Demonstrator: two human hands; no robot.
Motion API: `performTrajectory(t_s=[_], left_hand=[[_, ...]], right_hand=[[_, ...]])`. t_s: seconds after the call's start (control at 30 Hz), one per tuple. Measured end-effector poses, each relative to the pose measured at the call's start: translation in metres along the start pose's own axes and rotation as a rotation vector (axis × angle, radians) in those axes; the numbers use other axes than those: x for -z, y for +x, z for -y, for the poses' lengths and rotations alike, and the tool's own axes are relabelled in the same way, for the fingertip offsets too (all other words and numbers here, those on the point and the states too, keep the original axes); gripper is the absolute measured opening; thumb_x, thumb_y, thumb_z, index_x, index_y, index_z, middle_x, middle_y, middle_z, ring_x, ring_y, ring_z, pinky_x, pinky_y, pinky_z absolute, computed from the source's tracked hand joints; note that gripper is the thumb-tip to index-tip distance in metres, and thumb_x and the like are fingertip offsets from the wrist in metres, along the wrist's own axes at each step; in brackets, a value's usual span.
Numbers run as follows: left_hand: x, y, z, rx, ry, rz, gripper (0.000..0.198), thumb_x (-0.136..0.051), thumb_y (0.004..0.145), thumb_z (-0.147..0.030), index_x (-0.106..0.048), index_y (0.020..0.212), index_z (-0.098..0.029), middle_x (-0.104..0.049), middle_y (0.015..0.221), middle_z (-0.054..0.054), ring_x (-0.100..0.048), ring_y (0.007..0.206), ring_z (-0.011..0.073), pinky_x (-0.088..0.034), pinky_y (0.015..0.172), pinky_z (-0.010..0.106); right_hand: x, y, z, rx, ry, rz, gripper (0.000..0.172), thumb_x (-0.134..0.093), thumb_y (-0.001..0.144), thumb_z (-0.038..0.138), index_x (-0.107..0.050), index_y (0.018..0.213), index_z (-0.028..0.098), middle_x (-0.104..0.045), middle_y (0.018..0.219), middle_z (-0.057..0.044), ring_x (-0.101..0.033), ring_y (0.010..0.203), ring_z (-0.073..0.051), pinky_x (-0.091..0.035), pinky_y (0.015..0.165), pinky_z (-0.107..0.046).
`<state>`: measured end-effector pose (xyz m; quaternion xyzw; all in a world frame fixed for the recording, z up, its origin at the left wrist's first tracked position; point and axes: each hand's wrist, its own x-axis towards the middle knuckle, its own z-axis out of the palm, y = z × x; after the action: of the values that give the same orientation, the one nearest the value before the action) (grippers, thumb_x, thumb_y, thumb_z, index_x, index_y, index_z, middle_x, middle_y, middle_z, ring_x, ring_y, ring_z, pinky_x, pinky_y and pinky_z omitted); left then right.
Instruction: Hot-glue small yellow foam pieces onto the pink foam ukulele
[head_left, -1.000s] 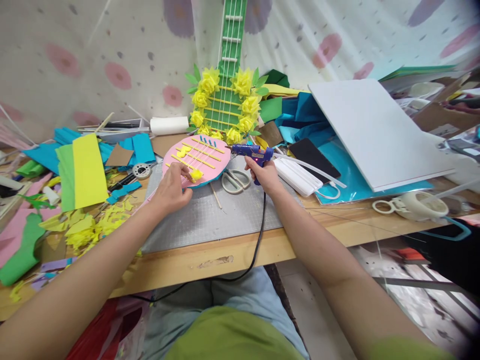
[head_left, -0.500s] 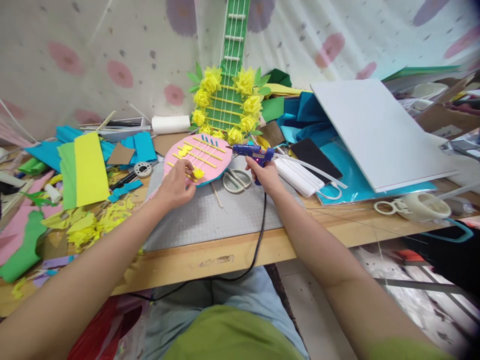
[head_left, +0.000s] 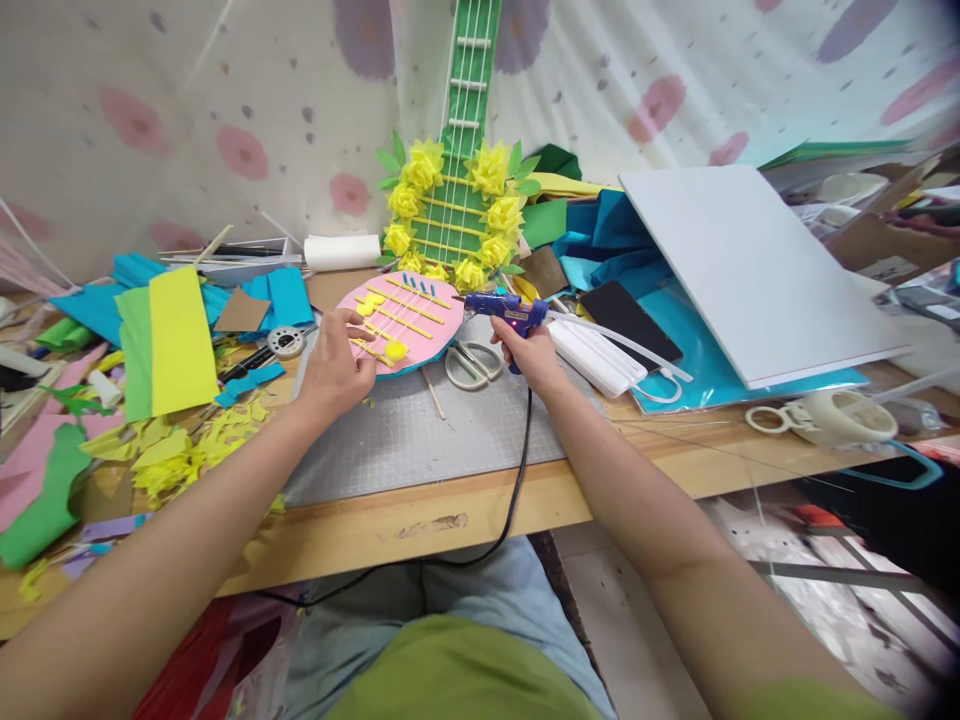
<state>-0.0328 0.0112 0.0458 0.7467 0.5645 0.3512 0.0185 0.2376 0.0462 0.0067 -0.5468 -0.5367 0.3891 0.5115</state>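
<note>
A pink guitar-shaped body (head_left: 442, 318) with a blue underside lies on the cutting mat, bearing yellow rods, white strings, small blue pegs and yellow paper petals (head_left: 395, 350). My left hand (head_left: 337, 365) is at its left edge, fingers bent and apart over the pink face, with nothing visible between them. In my right hand (head_left: 529, 355) is a blue glue gun (head_left: 506, 305), its nozzle pointing left at the body's right rim and a red light lit. Scissors (head_left: 474, 365) lie just below the nozzle, beside a thin stick (head_left: 433, 392).
Behind stands a green paper guitar (head_left: 457, 205) ringed with yellow flowers. Yellow paper scraps (head_left: 172, 455) and coloured sheets crowd the left. A white board (head_left: 757, 270), black phone-like slab (head_left: 630, 325) and white glue sticks (head_left: 596, 352) lie right. The gun's black cord (head_left: 517, 480) hangs over the table edge (head_left: 427, 525).
My left hand has drawn back leftward from the lower yellow petals to the pink body's edge, its fingers loosening. The petals stay on the body. My right hand holds the glue gun in the same place.
</note>
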Motion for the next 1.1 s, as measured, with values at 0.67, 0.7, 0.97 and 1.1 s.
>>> performTrajectory(t_s=[0.67,0.7,0.97,1.1], left_hand=[[0.006,0.067,0.040,0.174,0.382,0.409,0.019,-0.060,0.073,-0.032,-0.070,0.086,-0.021,-0.061,0.092,0.007,-0.058,0.098,0.0239,-0.044,0.084,0.031],[0.006,0.068,0.042,0.181,0.388,0.425,0.019,-0.060,0.073,-0.032,-0.070,0.085,-0.021,-0.061,0.091,0.007,-0.058,0.097,0.0240,-0.044,0.082,0.031],[0.003,0.070,0.048,0.372,0.226,0.459,0.009,-0.063,0.069,-0.029,-0.064,0.068,-0.020,-0.068,0.077,0.005,-0.062,0.072,0.0194,-0.042,0.062,0.028],[0.003,0.068,0.050,0.399,0.195,0.444,0.011,-0.061,0.071,-0.030,-0.061,0.066,-0.020,-0.068,0.073,0.004,-0.061,0.070,0.0186,-0.041,0.059,0.028]], right_hand=[[-0.001,0.001,-0.001,-0.068,-0.060,-0.048,0.044,-0.059,0.070,0.061,-0.059,0.060,0.018,-0.046,0.041,0.003,-0.041,0.039,-0.009,-0.036,0.046,-0.025],[-0.001,0.001,-0.001,-0.067,-0.059,-0.049,0.044,-0.059,0.070,0.061,-0.059,0.060,0.018,-0.046,0.042,0.003,-0.041,0.039,-0.009,-0.036,0.046,-0.026],[-0.002,-0.001,0.002,-0.051,-0.070,-0.043,0.043,-0.058,0.071,0.059,-0.059,0.060,0.018,-0.046,0.041,0.003,-0.042,0.040,-0.009,-0.037,0.048,-0.026],[-0.002,0.000,0.001,-0.054,-0.058,-0.045,0.044,-0.059,0.070,0.060,-0.058,0.060,0.018,-0.045,0.041,0.003,-0.041,0.040,-0.009,-0.037,0.047,-0.026]])
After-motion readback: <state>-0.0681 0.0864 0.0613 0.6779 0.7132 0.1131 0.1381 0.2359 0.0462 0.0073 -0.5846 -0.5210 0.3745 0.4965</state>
